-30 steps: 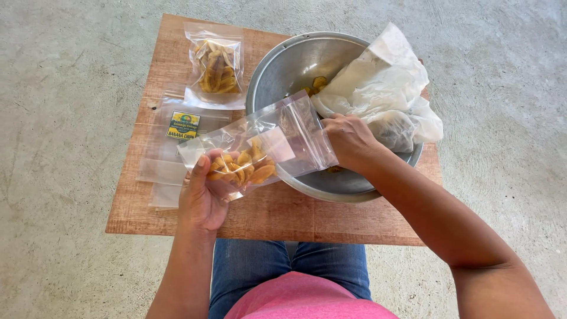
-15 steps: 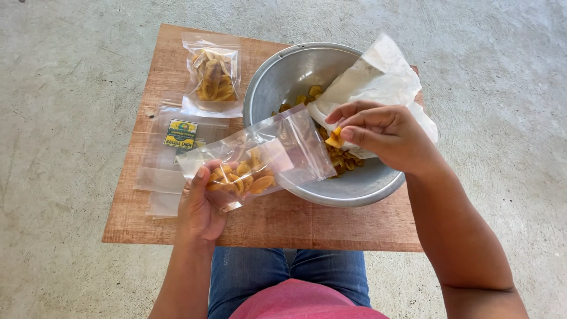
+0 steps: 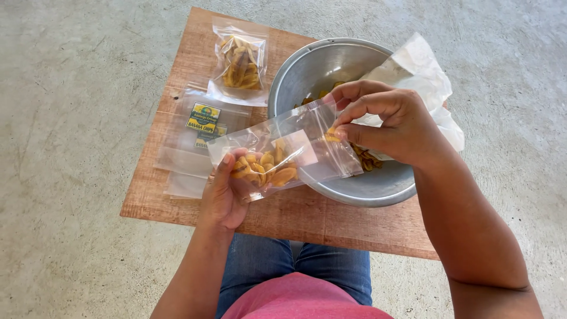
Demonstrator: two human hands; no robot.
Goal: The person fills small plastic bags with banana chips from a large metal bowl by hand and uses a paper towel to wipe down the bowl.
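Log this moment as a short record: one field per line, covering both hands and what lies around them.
Left hand: holds a clear bag partly filled with yellow chips
Right hand: pinches chips at the bag's open mouth
Bowl: metal, holds more chips and a white plastic liner
Filled bag: lies at the board's far edge
Empty bags: stacked, labelled, left of the bowl
Board: wooden, over a concrete floor

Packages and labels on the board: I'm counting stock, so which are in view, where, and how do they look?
Clear bag: left hand holds it, right hand at its mouth; yellow chips inside.
Filled bag: far on the wooden board, clear, rectangular.
Empty bags: flat pile, left.
Label: yellow-green rectangle on pile.
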